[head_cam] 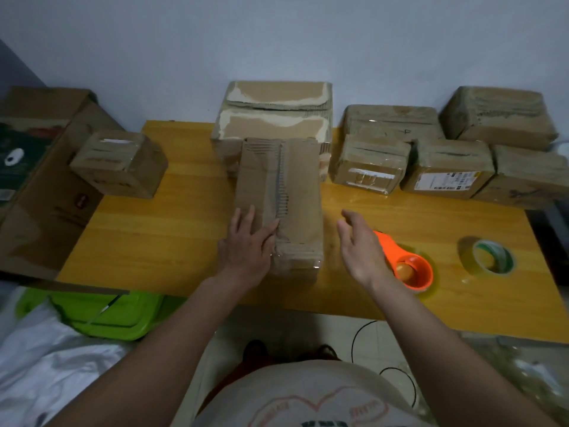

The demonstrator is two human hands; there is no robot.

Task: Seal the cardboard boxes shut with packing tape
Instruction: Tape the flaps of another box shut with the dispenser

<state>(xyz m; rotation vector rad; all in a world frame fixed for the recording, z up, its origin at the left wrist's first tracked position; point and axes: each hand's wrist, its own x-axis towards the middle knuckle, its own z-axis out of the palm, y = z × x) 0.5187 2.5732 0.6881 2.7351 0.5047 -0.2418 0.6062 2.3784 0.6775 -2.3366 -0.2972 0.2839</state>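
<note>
Left hand (pixel 246 241) presses worn box (pixel 278 204); labels illegible.

Worn cardboard box (pixel 278 204) lengthwise at table centre, flaps closed, orange tape dispenser (pixel 406 266) right, tape roll (pixel 489 257) beyond

1. Single view only: a head-worn wide-angle camera, pitched forward and down; no second view for overlap.
2. The bench (pixel 172 248) is seen from its near edge, facing the wall (pixel 277 41) behind it.
3. Close range: both forearms enter from the bottom edge, and the left hand (pixel 246 241) and right hand (pixel 358 245) are framed near centre.
4. The wearer's torso and feet are caught at the bottom.
5. Barrel distortion is visible: the bench edges splay outward towards the corners.
</note>
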